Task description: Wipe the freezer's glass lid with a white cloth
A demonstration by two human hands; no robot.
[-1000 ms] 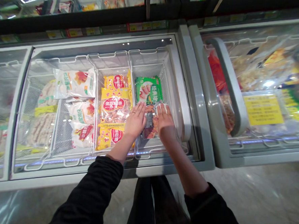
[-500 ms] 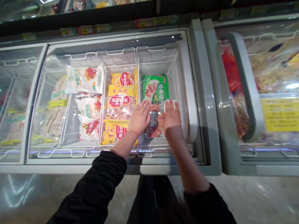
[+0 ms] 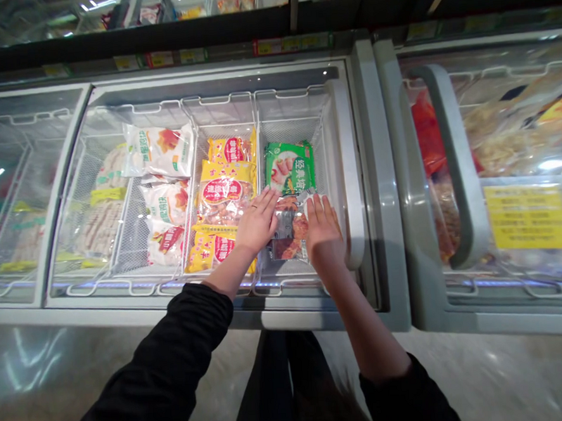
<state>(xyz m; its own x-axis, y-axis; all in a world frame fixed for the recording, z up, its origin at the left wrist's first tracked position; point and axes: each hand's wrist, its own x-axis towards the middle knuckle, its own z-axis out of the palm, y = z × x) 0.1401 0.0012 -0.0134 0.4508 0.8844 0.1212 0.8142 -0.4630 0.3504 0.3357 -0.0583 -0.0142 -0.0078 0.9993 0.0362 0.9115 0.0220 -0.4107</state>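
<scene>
In the freezer's right basket lies a green bag of frozen food (image 3: 289,164) printed with meat pieces. Below it is a clear and dark pack of reddish meat (image 3: 289,228). My left hand (image 3: 257,221), wearing a ring, lies with fingers stretched out across the basket divider, its fingertips at the left edge of these packs. My right hand (image 3: 323,230) rests flat at the right side of the meat pack, fingers straight, with some white wrapping showing at its fingertips. Neither hand is wrapped round anything. Part of the meat pack is hidden under my hands.
Yellow bags (image 3: 225,188) fill the middle basket, and white bags (image 3: 163,151) lie left of them. A grey upright lid handle (image 3: 348,174) runs close to my right hand. Another freezer (image 3: 531,214) with a yellow label stands to the right.
The view has shifted slightly. My right forearm has swung a little to the right at the elbow; both hands stay over the same packs.
</scene>
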